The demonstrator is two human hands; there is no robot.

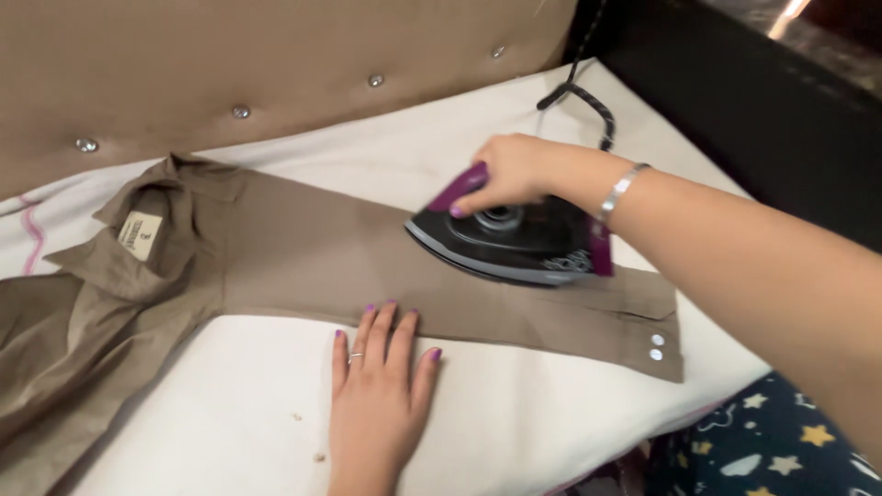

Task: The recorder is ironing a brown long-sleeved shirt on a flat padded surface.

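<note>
A brown shirt (165,276) lies spread on a white sheet (230,413), its long sleeve (312,257) stretched out to the right with a two-button cuff (654,342). My right hand (510,174) grips the purple handle of a black and purple iron (514,241) that rests flat on the sleeve near the cuff. Flat on the sheet lies my left hand (381,386), fingers spread, its fingertips touching the sleeve's lower edge. A silver bracelet (623,188) sits on my right wrist.
A tan padded headboard (230,64) with metal studs runs along the back. The iron's black cord (588,101) trails up toward the dark frame (753,101) at the right. Dark star-patterned fabric (781,441) shows at the bottom right.
</note>
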